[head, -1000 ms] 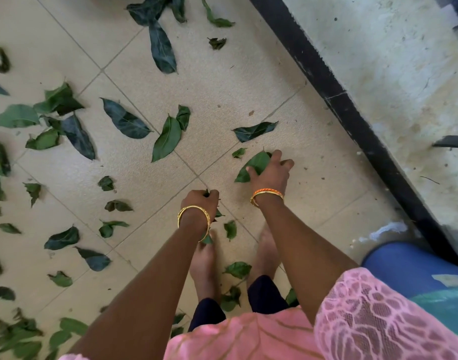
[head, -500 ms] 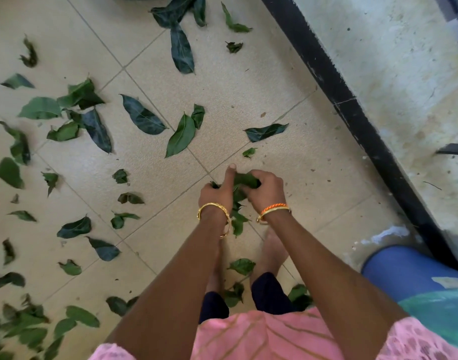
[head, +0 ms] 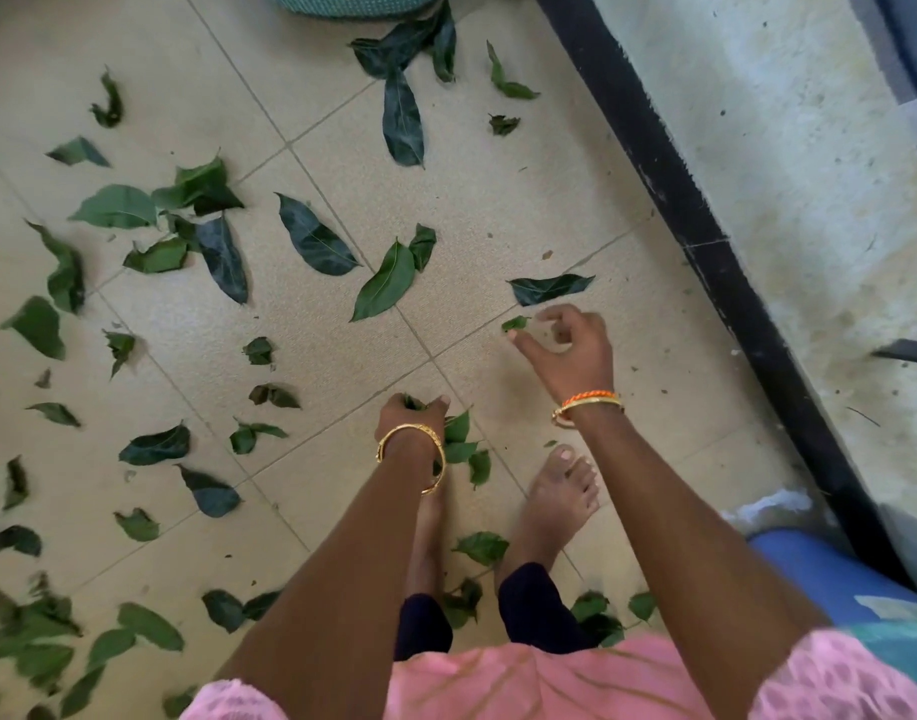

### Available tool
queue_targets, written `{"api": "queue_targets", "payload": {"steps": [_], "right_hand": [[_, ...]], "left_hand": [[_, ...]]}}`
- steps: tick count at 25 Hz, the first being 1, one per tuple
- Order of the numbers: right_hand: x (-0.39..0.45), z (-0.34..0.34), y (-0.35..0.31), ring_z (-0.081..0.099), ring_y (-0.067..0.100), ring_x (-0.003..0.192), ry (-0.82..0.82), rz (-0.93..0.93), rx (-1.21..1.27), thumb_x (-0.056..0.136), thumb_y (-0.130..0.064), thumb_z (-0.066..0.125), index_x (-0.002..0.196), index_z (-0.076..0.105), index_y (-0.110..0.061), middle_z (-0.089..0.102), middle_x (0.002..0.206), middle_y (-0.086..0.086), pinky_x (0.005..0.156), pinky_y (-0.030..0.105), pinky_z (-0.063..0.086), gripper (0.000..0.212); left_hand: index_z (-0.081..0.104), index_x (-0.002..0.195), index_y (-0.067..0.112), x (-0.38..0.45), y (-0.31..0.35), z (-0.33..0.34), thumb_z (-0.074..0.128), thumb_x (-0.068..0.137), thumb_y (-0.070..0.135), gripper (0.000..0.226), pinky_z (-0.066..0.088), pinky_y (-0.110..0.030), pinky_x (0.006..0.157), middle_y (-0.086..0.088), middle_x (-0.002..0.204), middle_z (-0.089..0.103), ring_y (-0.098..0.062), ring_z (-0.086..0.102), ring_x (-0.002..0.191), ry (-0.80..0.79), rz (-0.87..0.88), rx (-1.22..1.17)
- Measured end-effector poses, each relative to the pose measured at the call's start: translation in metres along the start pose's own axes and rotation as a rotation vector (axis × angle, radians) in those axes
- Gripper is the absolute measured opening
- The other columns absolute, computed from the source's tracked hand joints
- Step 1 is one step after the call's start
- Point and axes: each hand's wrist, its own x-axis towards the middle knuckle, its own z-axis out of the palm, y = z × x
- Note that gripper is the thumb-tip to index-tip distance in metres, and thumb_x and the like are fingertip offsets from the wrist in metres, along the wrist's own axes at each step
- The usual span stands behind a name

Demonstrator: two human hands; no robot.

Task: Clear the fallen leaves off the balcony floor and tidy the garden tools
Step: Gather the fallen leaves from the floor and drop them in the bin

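Leaves (head: 448,444) stay bunched in the clenched left hand (head: 412,410), so the loosely curled, empty right hand (head: 570,345) should pinch the small leaf (head: 515,323) just beside its fingertips.

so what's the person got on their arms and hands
Both forearms are bare, no gloves. The left hand has a gold bangle at the wrist. The right hand has two at the wrist: an orange beaded bangle and a thin gold one just below it. Pink sleeves with a lacy pattern show at the bottom edge.
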Motion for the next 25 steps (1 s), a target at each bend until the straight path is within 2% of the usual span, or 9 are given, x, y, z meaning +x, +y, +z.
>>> {"api": "queue_targets", "payload": {"steps": [4, 8, 11, 13, 15, 18, 20, 22, 25], "right_hand": [[0.045, 0.019, 0.013, 0.024, 0.034, 0.134, -0.067, -0.246, -0.518, 0.07, -0.041, 0.079, 0.139, 0.043, -0.025, 0.025, 0.147, 0.015, 0.107, 0.042, 0.033, 0.079], [0.052, 0.038, 0.015, 0.027, 0.035, 0.131, -0.081, -0.292, -0.667, 0.081, -0.025, 0.071, 0.134, 0.048, -0.023, 0.028, 0.146, 0.015, 0.098, 0.046, 0.043, 0.058], [0.039, 0.047, 0.025, 0.04, 0.037, 0.115, -0.006, -0.335, -0.696, 0.087, -0.001, 0.059, 0.123, 0.057, -0.011, 0.043, 0.127, 0.019, 0.077, 0.043, 0.053, 0.038], [0.036, 0.051, 0.032, 0.051, 0.039, 0.095, 0.026, -0.415, -0.64, 0.082, 0.01, 0.058, 0.105, 0.066, -0.001, 0.052, 0.106, 0.022, 0.063, 0.043, 0.055, 0.027], [0.04, 0.049, 0.033, 0.054, 0.036, 0.084, 0.021, -0.418, -0.571, 0.082, 0.009, 0.059, 0.095, 0.069, 0.004, 0.055, 0.094, 0.022, 0.065, 0.039, 0.053, 0.017], [0.034, 0.042, 0.023, 0.061, 0.028, 0.081, 0.004, -0.13, -0.269, 0.085, -0.001, 0.061, 0.097, 0.071, 0.002, 0.064, 0.088, 0.016, 0.074, 0.029, 0.048, 0.015], [0.018, 0.034, 0.004, 0.064, 0.02, 0.069, -0.009, 0.207, 0.206, 0.081, -0.001, 0.069, 0.097, 0.071, 0.004, 0.064, 0.075, 0.008, 0.07, 0.025, 0.055, 0.017], [-0.003, 0.023, -0.016, 0.063, 0.015, 0.066, -0.084, 0.371, 0.541, 0.077, 0.001, 0.072, 0.093, 0.07, 0.002, 0.063, 0.073, 0.005, 0.061, 0.02, 0.057, 0.015], [-0.037, 0.008, -0.05, 0.058, 0.008, 0.061, -0.219, 0.406, 0.533, 0.076, -0.004, 0.075, 0.081, 0.068, -0.013, 0.065, 0.073, 0.002, 0.051, 0.017, 0.049, 0.013]], "left_hand": [[0.053, 0.076, 0.009, 0.006, -0.012, -0.013, 0.073, 0.078, 0.043, 0.039, 0.044, -0.033, 0.074, -0.009, 0.08, 0.061, -0.027, 0.057, 0.08, -0.011, 0.009, 0.029], [0.044, 0.067, 0.013, 0.001, 0.005, -0.016, 0.064, 0.073, 0.066, 0.058, 0.042, -0.036, 0.074, -0.004, 0.072, 0.051, -0.017, 0.047, 0.066, 0.015, -0.054, 0.007], [0.051, 0.078, 0.009, 0.005, 0.015, -0.016, 0.057, 0.083, 0.062, 0.053, 0.043, -0.039, 0.082, -0.008, 0.082, 0.057, -0.024, 0.055, 0.08, 0.05, -0.059, 0.037], [0.052, 0.079, 0.008, 0.009, 0.02, -0.016, 0.055, 0.089, 0.049, 0.042, 0.043, -0.037, 0.082, -0.011, 0.09, 0.058, -0.031, 0.057, 0.092, 0.059, -0.033, 0.052], [0.047, 0.069, 0.011, 0.009, 0.021, -0.019, 0.053, 0.093, 0.037, 0.036, 0.04, -0.035, 0.08, -0.01, 0.088, 0.056, -0.029, 0.054, 0.089, 0.041, -0.02, 0.034], [0.049, 0.075, 0.011, 0.0, 0.024, -0.027, 0.053, 0.094, 0.034, 0.03, 0.038, -0.032, 0.08, -0.007, 0.079, 0.054, -0.025, 0.051, 0.084, -0.025, -0.027, -0.054], [0.052, 0.077, 0.011, -0.014, 0.027, -0.033, 0.053, 0.095, 0.034, 0.029, 0.039, -0.03, 0.08, -0.004, 0.074, 0.054, -0.021, 0.052, 0.075, -0.089, -0.03, -0.082], [0.057, 0.077, 0.01, -0.03, 0.031, -0.041, 0.051, 0.097, 0.032, 0.03, 0.042, -0.026, 0.074, -0.003, 0.071, 0.057, -0.016, 0.051, 0.066, -0.158, -0.006, -0.098], [0.067, 0.097, 0.003, -0.057, 0.041, -0.054, 0.05, 0.098, 0.03, 0.031, 0.046, -0.025, 0.072, -0.008, 0.086, 0.067, -0.02, 0.058, 0.075, -0.262, 0.012, -0.16]]}}
